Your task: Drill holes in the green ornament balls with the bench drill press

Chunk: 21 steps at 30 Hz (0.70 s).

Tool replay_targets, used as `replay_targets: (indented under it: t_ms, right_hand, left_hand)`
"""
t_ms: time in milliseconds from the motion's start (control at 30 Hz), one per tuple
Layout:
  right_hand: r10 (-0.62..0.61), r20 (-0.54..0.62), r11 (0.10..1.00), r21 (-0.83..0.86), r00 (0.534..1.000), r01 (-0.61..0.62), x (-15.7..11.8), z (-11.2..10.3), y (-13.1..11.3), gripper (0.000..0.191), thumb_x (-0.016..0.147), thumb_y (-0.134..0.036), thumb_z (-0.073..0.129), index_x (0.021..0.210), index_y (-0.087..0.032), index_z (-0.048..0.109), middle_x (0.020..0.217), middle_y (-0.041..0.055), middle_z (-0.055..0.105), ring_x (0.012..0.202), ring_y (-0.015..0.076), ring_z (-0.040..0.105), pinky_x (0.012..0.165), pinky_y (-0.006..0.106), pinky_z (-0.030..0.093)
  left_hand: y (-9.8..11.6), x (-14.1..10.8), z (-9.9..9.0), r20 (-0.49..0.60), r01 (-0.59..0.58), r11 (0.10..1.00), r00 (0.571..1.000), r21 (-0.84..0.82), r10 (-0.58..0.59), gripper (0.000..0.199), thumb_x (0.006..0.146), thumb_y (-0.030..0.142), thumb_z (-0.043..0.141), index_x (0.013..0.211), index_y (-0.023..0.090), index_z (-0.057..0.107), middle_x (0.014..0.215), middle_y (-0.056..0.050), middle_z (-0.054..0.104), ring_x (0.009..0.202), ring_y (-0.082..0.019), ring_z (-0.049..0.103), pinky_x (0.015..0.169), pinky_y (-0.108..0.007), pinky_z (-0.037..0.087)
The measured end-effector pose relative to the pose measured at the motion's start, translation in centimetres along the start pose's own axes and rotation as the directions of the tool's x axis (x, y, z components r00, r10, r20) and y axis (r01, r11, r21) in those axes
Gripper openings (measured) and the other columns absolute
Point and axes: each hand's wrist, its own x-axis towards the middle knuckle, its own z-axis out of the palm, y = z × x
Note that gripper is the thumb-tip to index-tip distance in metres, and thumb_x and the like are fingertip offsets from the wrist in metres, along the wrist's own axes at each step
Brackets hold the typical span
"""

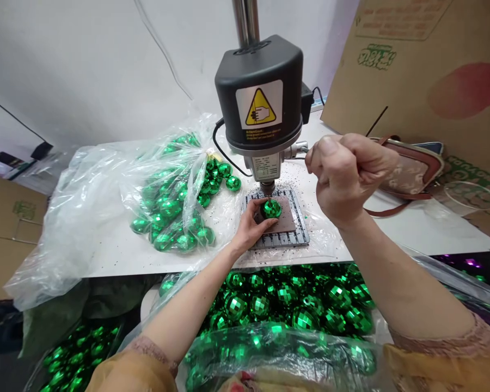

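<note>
A black drill press [261, 92] with a yellow warning label stands on the white table. Under its chuck [267, 188], my left hand [251, 223] pinches a shiny green faceted ball [271, 209] between thumb and fingers. The bit comes down at the top of the ball. Beneath the ball lies a brownish pad [286, 215] on the slotted metal base [300, 231]. My right hand [343, 169] is closed in a fist around the press's feed lever [301, 149], right of the drill head; most of the lever is hidden by the fingers.
A clear plastic bag [106, 190] of green balls lies left of the press. Many more balls [286, 294] fill a plastic-lined container below the table's front edge. At right are a handbag [408, 169] and a large cardboard box [424, 71]. Dark shavings dot the table.
</note>
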Motion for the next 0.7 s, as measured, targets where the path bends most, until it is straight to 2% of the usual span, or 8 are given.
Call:
replay_targets:
  t_ms: [300,567,700]
  right_hand:
    - [-0.078,0.025,0.997,-0.016,0.997,0.078,-1.1,-0.8,1.1,0.059,0.088,-0.035,0.063,0.053,-0.017,0.019,0.047,-0.0046,0.018,0.041,0.0056,0.023,0.046,0.030,0.022]
    - [-0.126,0.016,0.992,-0.019,0.992,0.126,-2.1,-1.2,1.9,0.057,0.089,-0.029,0.061,0.052,-0.017,0.020,0.049,-0.0041,0.019,0.041,0.0055,0.024,0.046,0.030,0.026]
    - [-0.211,0.093,0.977,-0.002,0.973,0.212,-2.7,-2.0,2.1,0.051,0.088,-0.018,0.059,0.052,-0.017,0.023,0.047,-0.0046,0.023,0.041,0.0053,0.028,0.045,0.028,0.031]
  left_hand:
    - [0.1,0.0,0.1,0.003,0.002,0.999,1.000,-0.032,-0.002,0.060,0.079,0.047,0.082,0.123,0.020,0.053,0.128,-0.011,0.065,0.122,-0.026,0.062,0.109,-0.045,0.047]
    - [0.0,0.0,0.1,0.004,0.007,0.999,1.000,-0.031,-0.007,0.060,0.078,0.047,0.083,0.123,0.021,0.052,0.126,-0.010,0.064,0.120,-0.025,0.062,0.109,-0.045,0.046]
    - [0.3,-0.1,0.2,-0.011,0.007,0.999,1.000,-0.048,-0.008,0.060,0.077,0.048,0.084,0.121,0.021,0.053,0.124,-0.010,0.065,0.118,-0.025,0.062,0.109,-0.045,0.046]
